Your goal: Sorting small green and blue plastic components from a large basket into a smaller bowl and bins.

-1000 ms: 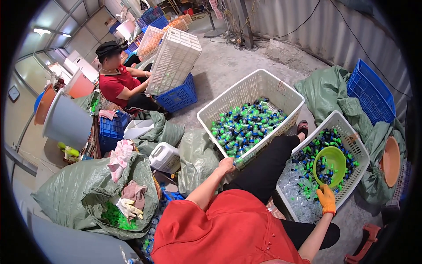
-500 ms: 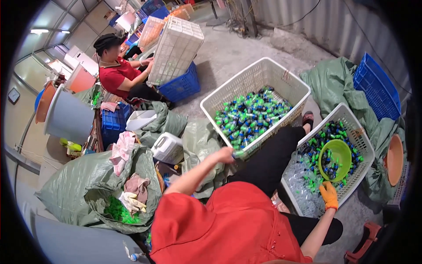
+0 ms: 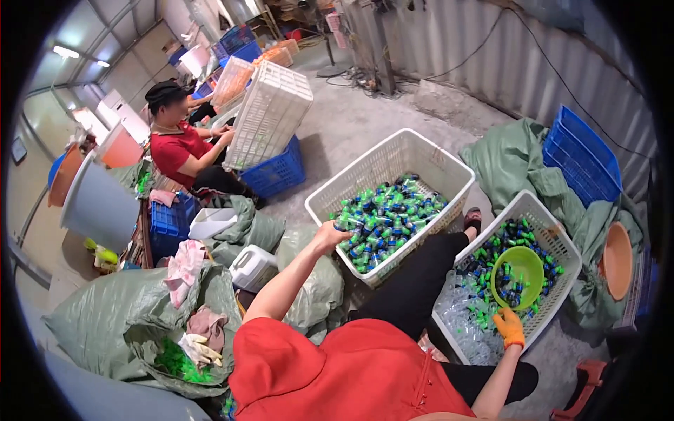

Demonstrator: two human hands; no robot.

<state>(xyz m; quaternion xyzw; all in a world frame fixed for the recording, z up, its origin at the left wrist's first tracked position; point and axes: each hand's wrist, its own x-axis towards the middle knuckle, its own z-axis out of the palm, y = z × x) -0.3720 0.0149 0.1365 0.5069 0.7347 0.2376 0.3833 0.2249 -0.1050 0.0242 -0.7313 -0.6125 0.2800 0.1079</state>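
My bare left hand (image 3: 330, 237) is at the near left rim of a large white basket (image 3: 326, 189). Its fingers are curled; what they hold, if anything, blends with the heap behind. That heap is small clear-and-green bottles (image 3: 390, 224) with blue tops. On the right, my right hand (image 3: 508, 328) wears an orange glove, its fingers apart, just below a lime-green bowl (image 3: 536, 263). The bowl sits in a second white basket (image 3: 570, 270), among small green and dark-blue pieces (image 3: 484, 261). Clear plastic pieces (image 3: 465, 316) fill this basket's near left part.
A co-worker (image 3: 179, 144) in red sits far left, holding an upended white crate (image 3: 270, 116) over a blue one (image 3: 274, 172). Left of me are an open green sack (image 3: 91, 319) and a white jug (image 3: 253, 269). An orange basin (image 3: 618, 261) and blue crate (image 3: 583, 154) stand right.
My left hand has moved left and slightly up to the basket rim; the blurred small item at its fingertips no longer stands out. My gloved hand stays beside the bowl. The whole view has shifted.
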